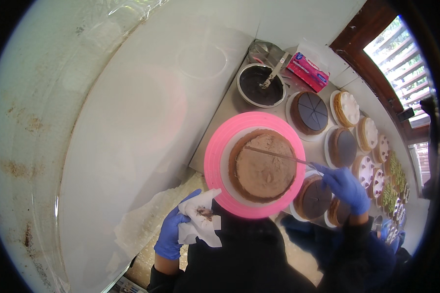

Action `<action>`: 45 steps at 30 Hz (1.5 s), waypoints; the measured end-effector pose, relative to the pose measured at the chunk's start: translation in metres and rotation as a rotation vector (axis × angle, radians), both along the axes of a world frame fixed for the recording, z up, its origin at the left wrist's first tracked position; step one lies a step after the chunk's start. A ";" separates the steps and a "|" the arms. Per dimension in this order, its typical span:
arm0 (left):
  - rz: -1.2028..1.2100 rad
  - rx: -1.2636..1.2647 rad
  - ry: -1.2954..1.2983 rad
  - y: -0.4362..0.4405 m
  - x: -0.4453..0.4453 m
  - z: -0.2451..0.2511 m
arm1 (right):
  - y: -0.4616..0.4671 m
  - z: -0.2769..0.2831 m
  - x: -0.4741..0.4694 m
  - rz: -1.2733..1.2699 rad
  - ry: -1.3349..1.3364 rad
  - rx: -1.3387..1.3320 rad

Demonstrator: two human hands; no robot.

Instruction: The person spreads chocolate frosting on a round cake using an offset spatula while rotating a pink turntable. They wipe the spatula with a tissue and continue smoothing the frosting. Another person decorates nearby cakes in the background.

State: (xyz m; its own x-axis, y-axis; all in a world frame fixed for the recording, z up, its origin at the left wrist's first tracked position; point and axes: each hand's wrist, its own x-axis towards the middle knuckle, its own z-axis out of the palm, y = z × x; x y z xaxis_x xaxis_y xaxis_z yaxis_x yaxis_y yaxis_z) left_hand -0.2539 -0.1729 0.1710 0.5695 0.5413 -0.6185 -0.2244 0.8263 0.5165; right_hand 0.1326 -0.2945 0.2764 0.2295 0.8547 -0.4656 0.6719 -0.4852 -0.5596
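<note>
A round brown cake (266,170) with a pale brown top sits on a white board on a pink turntable (214,157) in front of me. My right hand (346,188), in a blue glove, grips the handle end of a long, thin spatula or knife (275,154), whose blade lies across the upper part of the cake top. My left hand (172,229), also in a blue glove, holds a crumpled white paper towel (198,223) with brown smears, below and left of the turntable.
A metal bowl (241,88) of dark chocolate with a spatula (275,71) stands behind the turntable, near a pink box (308,71). Several cakes line the counter to the right, including a dark, glossy scored one (310,112). Another person's blue-gloved hand (398,241) shows at far right.
</note>
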 end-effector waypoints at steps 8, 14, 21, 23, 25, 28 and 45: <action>-0.278 0.098 0.146 -0.004 -0.009 -0.042 | -0.013 -0.006 -0.019 0.134 -0.129 0.231; -0.311 0.077 0.021 -0.008 -0.005 -0.066 | -0.037 -0.022 -0.067 0.221 -0.628 0.292; -0.335 0.046 0.045 -0.011 0.002 -0.068 | -0.071 -0.048 -0.097 0.140 -0.739 0.394; -0.346 0.063 0.030 -0.011 0.002 -0.068 | -0.074 -0.051 -0.099 0.151 -0.723 0.352; -0.375 0.071 0.071 -0.012 0.002 -0.069 | -0.075 -0.052 -0.100 0.161 -0.735 0.340; -0.382 0.072 0.067 -0.011 0.002 -0.068 | -0.075 -0.052 -0.100 0.147 -0.777 0.324; -0.011 0.581 0.144 -0.022 0.010 0.040 | -0.092 -0.048 -0.104 0.011 0.138 0.483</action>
